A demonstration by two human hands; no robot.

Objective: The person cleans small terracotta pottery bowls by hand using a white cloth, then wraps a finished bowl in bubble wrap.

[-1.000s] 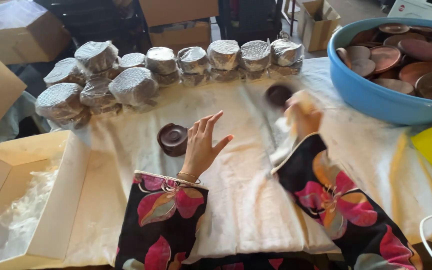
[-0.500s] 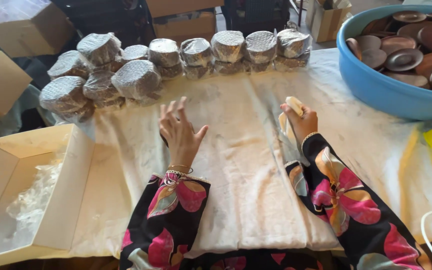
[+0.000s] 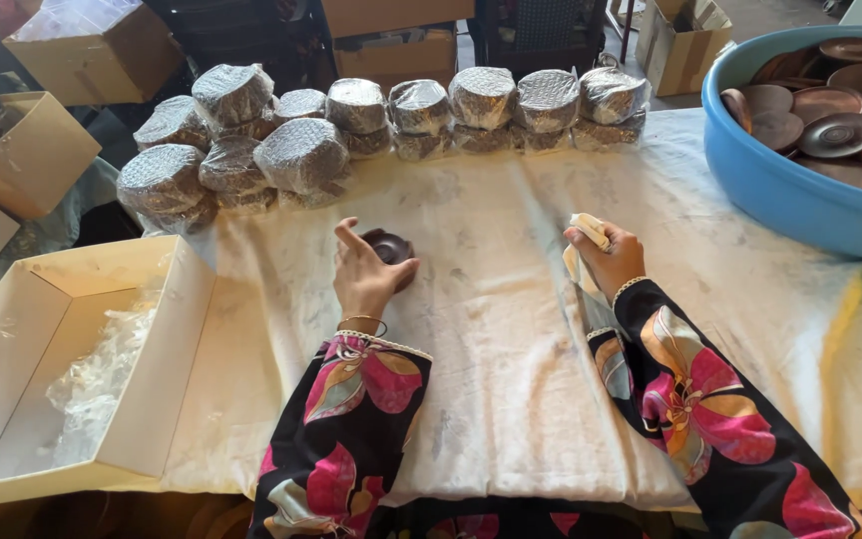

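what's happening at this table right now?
A person in flowered sleeves works at a cloth-covered table. The left hand grips a small dark bowl on the cloth; the right hand holds a pale rag. Wrapped bundles line the far edge, a blue tub of brown dishes sits at right, an open box at left.

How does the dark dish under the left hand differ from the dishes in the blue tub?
The dark dish lies alone on the white cloth, partly covered by the left hand; the dishes in the tub are heaped together, several tilted, inside the blue tub. The single dish looks darker; the heaped ones look reddish brown. All are round, brown and unwrapped.
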